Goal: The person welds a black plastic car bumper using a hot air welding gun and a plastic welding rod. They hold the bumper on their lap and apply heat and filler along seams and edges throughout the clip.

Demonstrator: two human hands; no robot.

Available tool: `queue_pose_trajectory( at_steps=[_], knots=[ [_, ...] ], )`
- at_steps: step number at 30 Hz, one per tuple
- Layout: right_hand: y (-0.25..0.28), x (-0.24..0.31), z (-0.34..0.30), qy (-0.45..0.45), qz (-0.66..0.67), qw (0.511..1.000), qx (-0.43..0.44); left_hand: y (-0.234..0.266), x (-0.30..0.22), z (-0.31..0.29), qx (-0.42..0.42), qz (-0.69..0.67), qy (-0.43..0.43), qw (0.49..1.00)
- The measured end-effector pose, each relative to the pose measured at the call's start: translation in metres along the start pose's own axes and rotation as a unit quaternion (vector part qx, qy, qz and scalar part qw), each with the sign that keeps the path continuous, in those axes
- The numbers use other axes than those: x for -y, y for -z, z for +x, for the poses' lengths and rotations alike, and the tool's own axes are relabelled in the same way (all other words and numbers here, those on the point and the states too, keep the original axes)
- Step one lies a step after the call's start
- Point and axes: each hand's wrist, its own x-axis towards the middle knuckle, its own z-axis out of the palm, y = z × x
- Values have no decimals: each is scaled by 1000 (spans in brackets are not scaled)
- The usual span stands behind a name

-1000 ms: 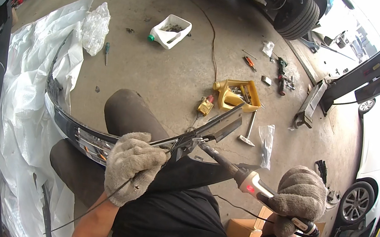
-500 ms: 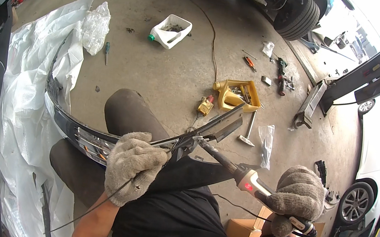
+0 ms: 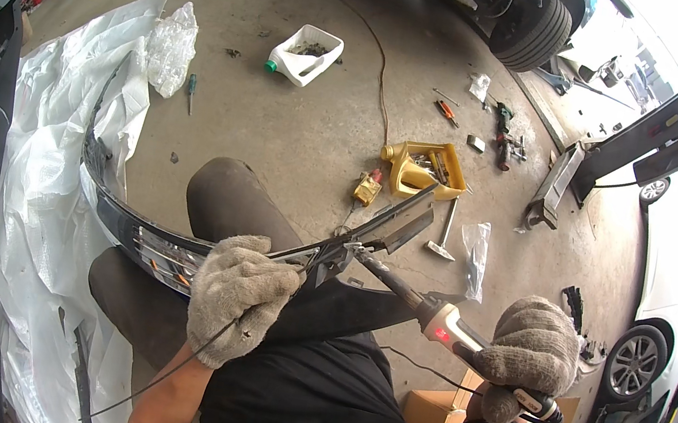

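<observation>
Both hands wear grey knit gloves. A long curved black car bumper trim [image 3: 111, 205] with clear lamp-like strips lies across my lap, its far end on the white foam sheeting. My left hand [image 3: 239, 298] is closed around it near its right end; a thin black rod [image 3: 160, 381] runs from under this hand toward the lower left. In my right hand [image 3: 533, 347] is a soldering iron [image 3: 449, 329] with a white and black handle and a small red display. Its tip reaches the trim's broken-looking end; exact contact is hard to make out.
White foam sheeting [image 3: 47, 190] covers the left floor. Ahead are a cut white jug [image 3: 315, 73], a cut yellow jug of tools [image 3: 446, 189], a hammer [image 3: 446, 229] and a screwdriver [image 3: 191, 94]. A cardboard box [image 3: 433, 411] sits at right, below the iron's cord.
</observation>
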Motion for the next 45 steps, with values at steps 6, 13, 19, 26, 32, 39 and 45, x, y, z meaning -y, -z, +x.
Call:
queue_pose_trajectory(
  at_steps=[6,13,19,26,32,39,45],
  knots=[
    [-1,2,5,-24,-16,1000,-7,0,-1,1,1,3,-3,1000],
    [-3,5,7,-38,-22,999,-2,1,0,0,-1,6,-5,1000],
    [-1,9,10,-50,-33,998,6,-1,-1,2,1,5,-3,1000],
    [1,16,13,-72,-48,996,23,1,0,0,9,13,4,1000],
    [8,35,18,-147,-81,985,47,-4,2,1,1,0,-7,1000],
    [0,21,22,-108,-53,990,72,8,1,-5,-5,30,-2,1000],
    [5,23,16,-68,-61,996,19,-4,1,2,-2,-7,-9,1000]
  ],
)
